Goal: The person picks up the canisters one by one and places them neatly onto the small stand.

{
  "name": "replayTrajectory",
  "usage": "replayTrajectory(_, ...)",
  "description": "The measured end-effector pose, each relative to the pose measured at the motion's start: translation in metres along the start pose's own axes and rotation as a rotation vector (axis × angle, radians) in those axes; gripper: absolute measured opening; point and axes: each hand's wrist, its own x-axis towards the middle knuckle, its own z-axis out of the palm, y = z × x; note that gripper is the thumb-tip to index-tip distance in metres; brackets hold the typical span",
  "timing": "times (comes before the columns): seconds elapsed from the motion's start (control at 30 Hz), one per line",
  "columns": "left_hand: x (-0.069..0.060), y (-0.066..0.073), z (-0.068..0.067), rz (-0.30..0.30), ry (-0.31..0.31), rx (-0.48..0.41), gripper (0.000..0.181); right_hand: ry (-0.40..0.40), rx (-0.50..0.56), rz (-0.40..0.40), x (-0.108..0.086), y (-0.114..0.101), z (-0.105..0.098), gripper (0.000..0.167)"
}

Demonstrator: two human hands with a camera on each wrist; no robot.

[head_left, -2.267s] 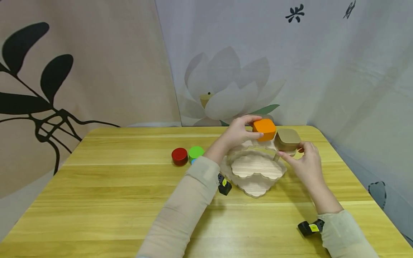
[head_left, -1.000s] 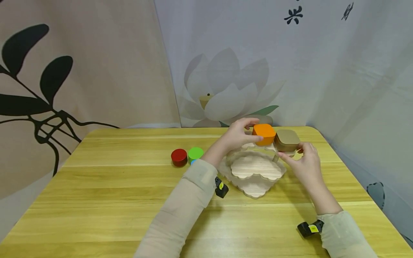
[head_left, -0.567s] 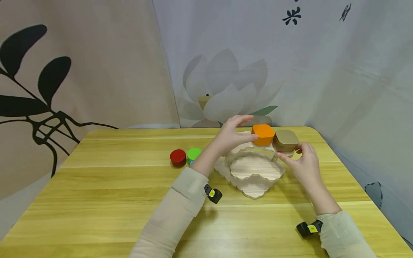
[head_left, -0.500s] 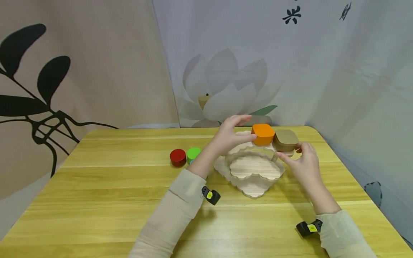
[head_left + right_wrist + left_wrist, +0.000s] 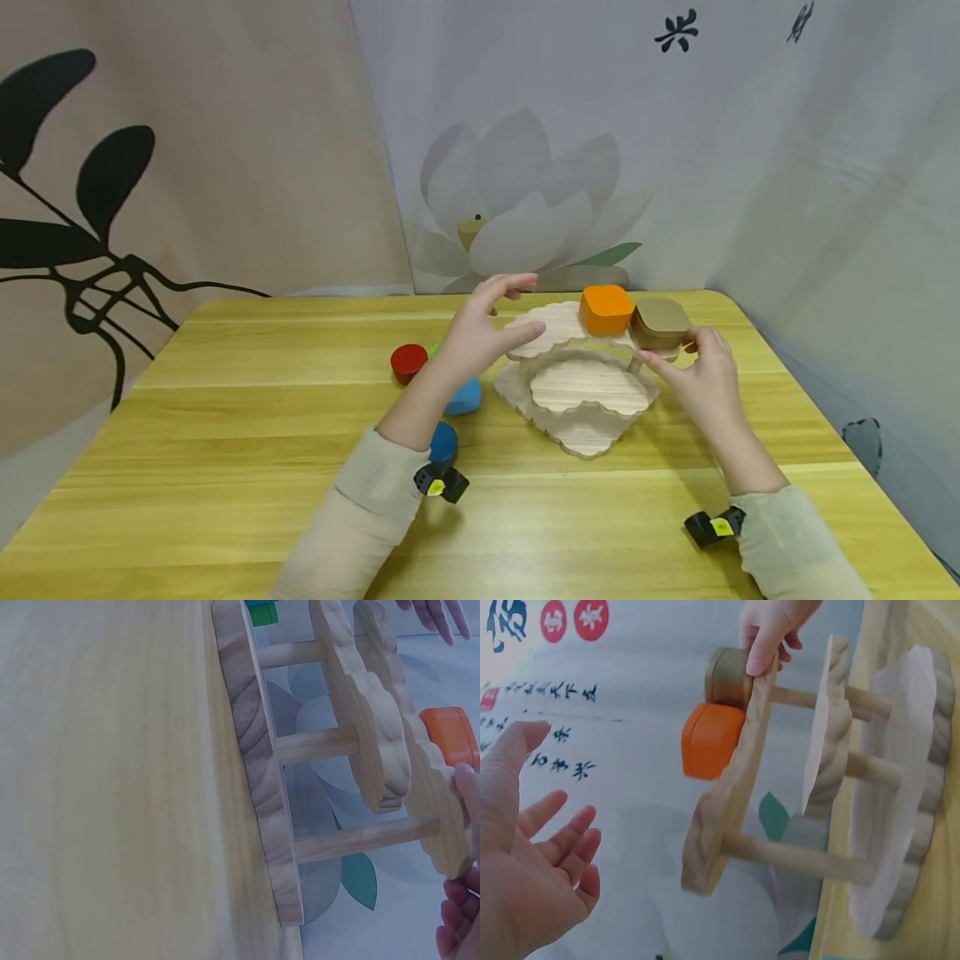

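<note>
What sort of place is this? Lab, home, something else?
Likely an indoor recording setup: a wood-grain table against a printed, fabric-like backdrop, with black wrist cameras worn by the person. Lab or home, can't tell.

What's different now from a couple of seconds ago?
The left hand lowered the orange block onto the top tier of the wooden stand, let go and drew back to the left. A dark blue block, hidden before, now shows by that forearm. Unchanged: the right hand grips the top tier's right end beside the gold block; the red block stays put.
</note>
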Motion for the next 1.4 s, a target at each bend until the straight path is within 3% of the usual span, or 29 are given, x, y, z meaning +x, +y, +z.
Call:
replayTrajectory(0.33, -0.025, -0.013, -0.025, -0.025, 0.041, 0.058, 0.052, 0.016, 0.001, -0.013, 0.001, 0.0, 0.0, 0.05)
replayTrajectory(0.57, -0.041, -0.025, -0.042, -0.09, 0.048, 0.088, 0.055, 0.017, 0.001, -0.012, 0.002, 0.002, 0.001, 0.049)
replayTrajectory(0.83, -0.057, -0.048, -0.066, -0.183, 0.07, 0.125, 0.056, 0.009, 0.004, -0.011, 0.002, 0.002, 0.001, 0.05)
replayTrajectory(0.97, -0.064, -0.061, -0.077, -0.196, 0.097, 0.123, 0.055, 0.007, -0.001, -0.012, 0.002, 0.001, 0.001, 0.05)
replayTrajectory(1.4, -0.076, -0.098, -0.097, -0.28, 0.136, 0.142, 0.058, 0.01, -0.01, -0.004, 0.001, -0.002, 0.0, 0.051)
